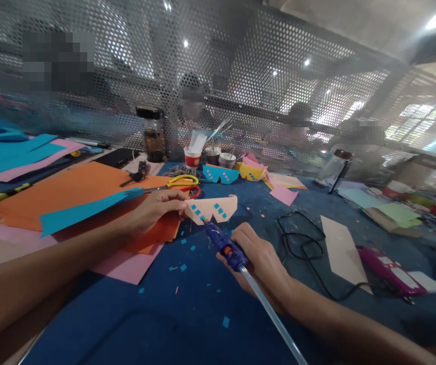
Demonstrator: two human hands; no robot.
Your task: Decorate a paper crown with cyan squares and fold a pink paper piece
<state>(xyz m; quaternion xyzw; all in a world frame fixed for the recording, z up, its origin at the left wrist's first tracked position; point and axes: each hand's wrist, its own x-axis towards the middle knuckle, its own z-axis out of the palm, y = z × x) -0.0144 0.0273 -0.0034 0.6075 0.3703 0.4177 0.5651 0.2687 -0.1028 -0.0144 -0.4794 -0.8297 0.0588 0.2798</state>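
Between thumb and fingers, my left hand [165,205] pinches the left end of a pale peach paper cutout [208,204] shaped like a mask, with small blue squares stuck on both halves. My right hand [256,251] grips a blue hot glue gun [227,247], a long clear glue stick [271,310] running out of its back. The gun's nozzle is at the cutout's lower left edge, by the blue squares; whether it touches I cannot tell. Small blue paper squares [183,267] lie scattered on the blue table [165,324] below.
Orange sheets [77,190], a blue strip [88,210] and scissors [183,181] lie left. Behind stand a blue cutout [221,175], a yellow cutout [251,173], cups [192,158] and a jar [152,137]. A black cable [303,243] and a magenta power strip [391,271] lie right.
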